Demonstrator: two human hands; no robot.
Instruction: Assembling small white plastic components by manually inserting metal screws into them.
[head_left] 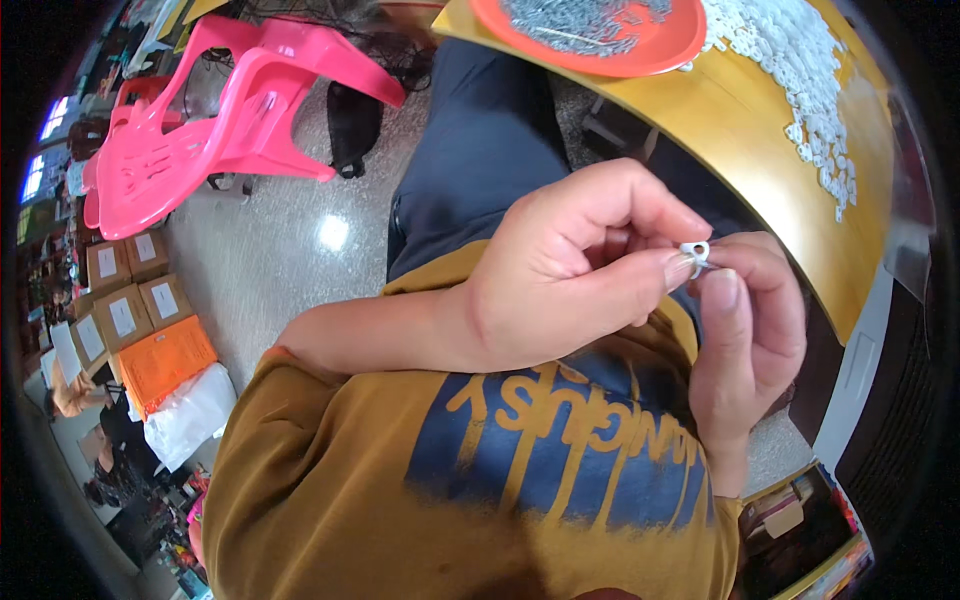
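Note:
My left hand (590,270) pinches a small white plastic piece (692,248) with a round hole between thumb and index finger. Close against it, my right hand (750,325) is closed, thumb and index finger pressed together beside the piece. A thin greyish bit shows between the two hands, too small to name. On the yellow table (740,150) ahead, a red-orange dish (655,60) holds many small grey metal parts (575,25). Loose white plastic pieces (800,80) like the held one lie heaped to the right of the dish.
A pink plastic chair (230,110) stands at the far left on the grey floor (290,240), with a black bag (352,125) beside it. Cardboard boxes (125,310), an orange package (165,365) and a white plastic bag (195,415) sit at left. An open box (785,515) is at lower right.

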